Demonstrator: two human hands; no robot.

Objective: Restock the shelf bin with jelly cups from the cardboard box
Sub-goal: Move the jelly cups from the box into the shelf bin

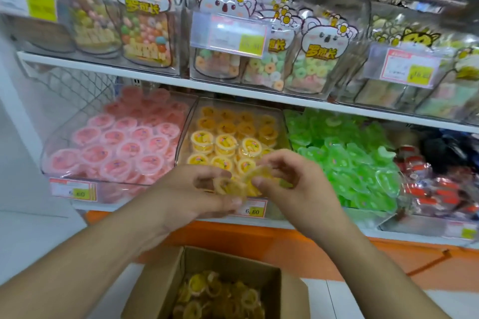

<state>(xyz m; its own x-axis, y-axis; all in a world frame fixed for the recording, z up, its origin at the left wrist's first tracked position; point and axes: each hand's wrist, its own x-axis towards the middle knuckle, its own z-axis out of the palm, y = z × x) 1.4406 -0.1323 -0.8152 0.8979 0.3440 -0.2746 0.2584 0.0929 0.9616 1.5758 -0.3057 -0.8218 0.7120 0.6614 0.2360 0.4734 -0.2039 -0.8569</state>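
A clear shelf bin (193,122) in the middle of the lower shelf holds several yellow jelly cups (226,141) in stacked rows. Both my hands are raised just in front of its lower edge. My left hand (191,193) and my right hand (293,181) together hold a small blurred bunch of yellow jelly cups (239,184), fingers curled round them. Below, at the bottom centre, an open cardboard box (166,280) holds several more yellow jelly cups (220,295).
A bin of pink jelly cups (124,145) stands to the left and a bin of green ones (344,160) to the right, with red packets (435,189) beyond. Bagged sweets (272,59) fill the upper shelf. An orange base (259,241) runs under the shelves.
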